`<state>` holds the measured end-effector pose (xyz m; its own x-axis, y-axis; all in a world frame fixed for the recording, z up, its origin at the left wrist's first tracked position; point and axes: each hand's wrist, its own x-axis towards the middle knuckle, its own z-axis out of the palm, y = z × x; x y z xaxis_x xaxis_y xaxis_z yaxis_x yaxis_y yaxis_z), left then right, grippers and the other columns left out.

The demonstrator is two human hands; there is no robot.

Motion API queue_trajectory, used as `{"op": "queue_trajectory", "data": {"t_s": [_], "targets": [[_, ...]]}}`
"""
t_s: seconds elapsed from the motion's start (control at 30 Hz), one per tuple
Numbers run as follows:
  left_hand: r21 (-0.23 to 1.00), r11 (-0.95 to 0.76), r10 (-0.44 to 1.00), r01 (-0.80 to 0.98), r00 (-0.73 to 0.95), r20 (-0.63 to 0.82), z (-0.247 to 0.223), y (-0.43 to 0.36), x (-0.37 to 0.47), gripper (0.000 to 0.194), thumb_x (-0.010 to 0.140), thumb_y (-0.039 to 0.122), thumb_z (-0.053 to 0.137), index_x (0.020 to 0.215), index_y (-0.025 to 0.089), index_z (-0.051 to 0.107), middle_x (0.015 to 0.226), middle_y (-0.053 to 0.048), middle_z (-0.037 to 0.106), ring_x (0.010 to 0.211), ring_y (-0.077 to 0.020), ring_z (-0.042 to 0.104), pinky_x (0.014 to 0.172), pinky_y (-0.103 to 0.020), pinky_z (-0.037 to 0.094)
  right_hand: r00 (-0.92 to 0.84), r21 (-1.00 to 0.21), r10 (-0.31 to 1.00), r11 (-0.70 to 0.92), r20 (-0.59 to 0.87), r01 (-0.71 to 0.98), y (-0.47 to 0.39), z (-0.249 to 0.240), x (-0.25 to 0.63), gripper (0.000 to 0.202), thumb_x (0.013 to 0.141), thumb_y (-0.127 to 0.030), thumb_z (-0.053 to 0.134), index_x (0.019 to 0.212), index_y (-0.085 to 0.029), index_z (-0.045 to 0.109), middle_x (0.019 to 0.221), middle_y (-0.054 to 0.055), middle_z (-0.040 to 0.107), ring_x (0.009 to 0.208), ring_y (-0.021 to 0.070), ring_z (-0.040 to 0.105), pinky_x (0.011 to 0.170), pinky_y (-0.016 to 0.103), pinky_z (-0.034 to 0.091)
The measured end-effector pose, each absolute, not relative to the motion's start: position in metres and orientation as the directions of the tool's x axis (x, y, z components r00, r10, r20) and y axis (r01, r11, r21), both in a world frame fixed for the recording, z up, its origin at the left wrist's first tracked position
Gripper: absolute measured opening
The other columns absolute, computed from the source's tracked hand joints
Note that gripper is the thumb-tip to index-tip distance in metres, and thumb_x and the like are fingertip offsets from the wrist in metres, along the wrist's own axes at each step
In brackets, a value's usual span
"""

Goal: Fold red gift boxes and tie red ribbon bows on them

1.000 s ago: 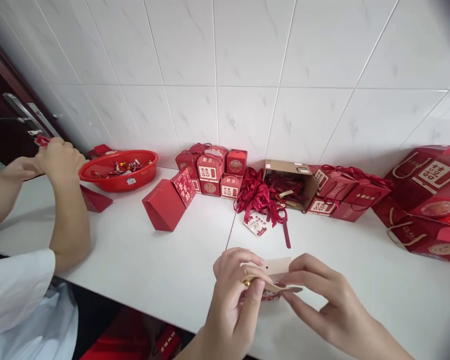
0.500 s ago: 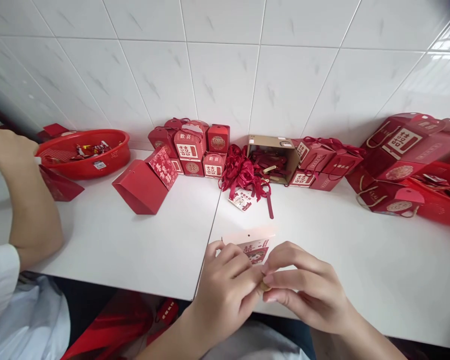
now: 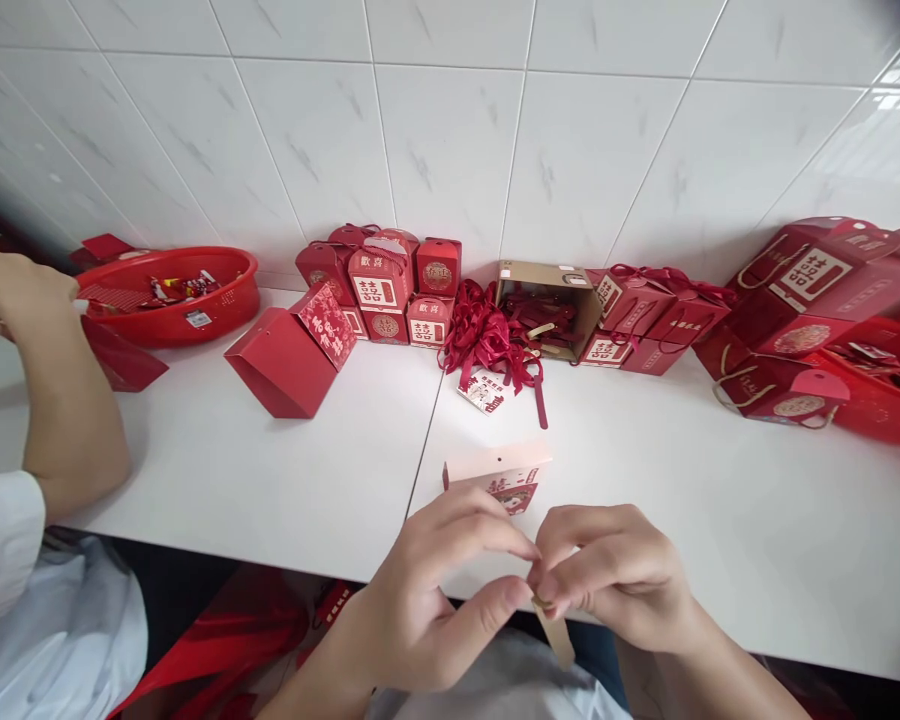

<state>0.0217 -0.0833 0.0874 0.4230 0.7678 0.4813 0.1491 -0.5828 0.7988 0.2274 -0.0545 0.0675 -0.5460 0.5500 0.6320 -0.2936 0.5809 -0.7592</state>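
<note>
Just in front of the pale-flapped box [image 3: 465, 469], a tan strip [image 3: 557, 640] held in a pinch.

Nearest, the right hand [image 3: 622, 580] closes its fingertips on the strip's upper end; the left hand [image 3: 427, 595] holds thumb and forefinger moderately apart beside it, contact unclear. The box stands on the white table [image 3: 667, 500], beyond the hands. Behind that box lie a printed tag [image 3: 486, 390] and heaped red ribbons [image 3: 480, 335], with an open carton [image 3: 587, 320] behind and to its right.
</note>
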Motion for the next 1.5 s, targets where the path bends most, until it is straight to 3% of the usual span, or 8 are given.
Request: {"op": "queue_trajectory", "data": {"t_s": [0.2,0.5,0.67,0.77,0.83,1.0,1.23,1.5], "targets": [[0.847,-0.519,0.791,0.12,0.442,0.422,0.077,-0.087,0.024,0.008,0.088,0.018,0.062,0.083,0.02,0.067,0.079,-0.003,0.058,0.073,-0.0148,0.06,0.068,-0.026,0.051,-0.64,-0.778,0.49,0.555,0.591,-0.293,-0.054,0.066,0.226,0.016,0.094,-0.023,0.058,0.09,-0.022,0.074,0.074,0.004,0.068,0.065,0.0097,0.065,0.061,0.017,0.053],[0.951,-0.308,0.8,-0.02,0.537,0.27,0.067,-0.096,0.036,0.035,0.093,0.048,0.053,0.072,0.021,0.058,0.073,-0.002,0.057,0.072,-0.0156,0.057,0.068,-0.028,0.049,-0.711,-0.85,0.467,0.326,0.526,-0.414,-0.055,0.05,0.21,0.044,0.095,-0.044,0.054,0.057,-0.022,0.06,0.055,0.0,0.064,0.058,0.0083,0.064,0.065,0.018,0.052],[0.865,-0.481,0.845,0.145,0.341,0.412,0.041,-0.097,0.034,0.008,0.094,0.026,0.051,0.089,0.023,0.056,0.086,-0.004,0.055,0.084,-0.0185,0.056,0.078,-0.032,0.048,-0.564,-0.82,0.595,0.437,0.572,-0.371,-0.053,0.031,0.22,0.023,0.089,-0.04,0.065,0.072,-0.025,0.071,0.057,-0.001,0.065,0.059,0.0102,0.057,0.06,0.022,0.046],[0.782,-0.484,0.814,0.394,-0.126,0.567,0.02,-0.087,0.031,0.026,0.085,0.018,0.062,0.108,0.026,0.052,0.107,-0.007,0.05,0.105,-0.0238,0.05,0.094,-0.039,0.042,-0.326,-0.748,0.679,0.542,0.658,-0.382,-0.044,0.011,0.234,0.006,0.077,-0.037,0.079,0.076,-0.033,0.075,0.08,-0.001,0.069,0.082,0.0131,0.06,0.075,0.024,0.047],[0.849,-0.319,0.836,0.421,-0.297,0.462,0.013,-0.077,0.031,0.044,0.08,0.024,0.069,0.119,0.026,0.048,0.12,-0.009,0.049,0.118,-0.0277,0.046,0.103,-0.045,0.036,-0.186,-0.742,0.741,0.549,0.645,-0.385,-0.035,-0.004,0.24,0.011,0.069,-0.041,0.083,0.068,-0.034,0.075,0.116,-0.001,0.066,0.113,0.0185,0.056,0.092,0.03,0.045],[0.988,-0.152,0.976,0.031,-0.151,0.155,0.017,-0.058,0.039,0.071,0.08,0.03,0.07,0.139,0.03,0.031,0.122,-0.008,0.055,0.111,-0.0244,0.057,0.092,-0.041,0.051,-0.217,-0.832,0.836,0.404,0.505,-0.381,-0.016,-0.028,0.231,0.011,0.072,-0.039,0.081,0.067,-0.031,0.076,0.152,-0.003,0.042,0.142,0.0301,0.035,0.111,0.047,0.034],[0.972,-0.234,0.96,-0.023,-0.166,0.227,-0.003,-0.051,0.045,0.038,0.09,0.027,0.061,0.126,0.027,0.047,0.107,-0.005,0.059,0.096,-0.0173,0.065,0.084,-0.029,0.056,-0.17,-0.881,0.889,0.362,0.424,-0.306,-0.018,-0.026,0.205,0.013,0.071,-0.039,0.082,0.07,-0.026,0.079,0.145,0.006,0.048,0.113,0.0249,0.061,0.086,0.034,0.056],[0.923,-0.368,0.917,0.11,-0.12,0.38,-0.007,-0.047,0.039,0.007,0.093,0.024,0.056,0.092,0.019,0.061,0.115,-0.01,0.055,0.106,-0.0223,0.062,0.074,-0.028,0.058,-0.034,-0.837,0.84,0.536,0.542,-0.108,-0.021,-0.025,0.191,0.008,0.079,-0.038,0.075,0.074,-0.032,0.079,0.129,0.005,0.059,0.096,0.0215,0.057,0.072,0.034,0.053]]}}
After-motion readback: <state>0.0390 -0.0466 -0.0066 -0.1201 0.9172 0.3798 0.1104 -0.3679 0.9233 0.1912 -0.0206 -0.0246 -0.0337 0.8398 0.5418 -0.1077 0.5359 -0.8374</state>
